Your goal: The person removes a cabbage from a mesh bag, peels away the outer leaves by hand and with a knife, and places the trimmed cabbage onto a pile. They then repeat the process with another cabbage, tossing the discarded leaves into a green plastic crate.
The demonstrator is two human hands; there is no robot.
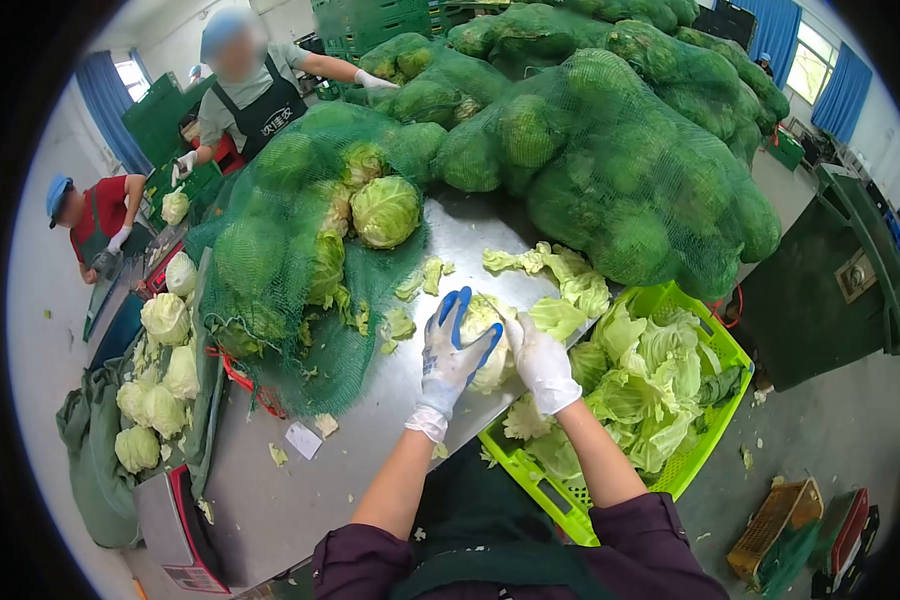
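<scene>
A pale, trimmed cabbage (490, 374) rests on the metal table (280, 490) between my two hands. My left hand (452, 350), in a white glove with blue fingers, grips its left side, thumb and fingers spread around it. On the other side, my right hand (542, 362) in a white glove presses against the cabbage, its fingertips partly hidden. Loose outer leaves (560, 272) lie just beyond my hands. To the right, a bright green crate (725, 345) is full of stripped cabbage leaves (650, 390).
A green net bag (260, 220) of cabbages lies open at left, with a whole cabbage (385, 212) at its mouth. More full net bags (620, 160) are piled behind. Trimmed cabbages (165, 320) sit at far left. Two co-workers stand beyond; a dark bin (820, 290) is at right.
</scene>
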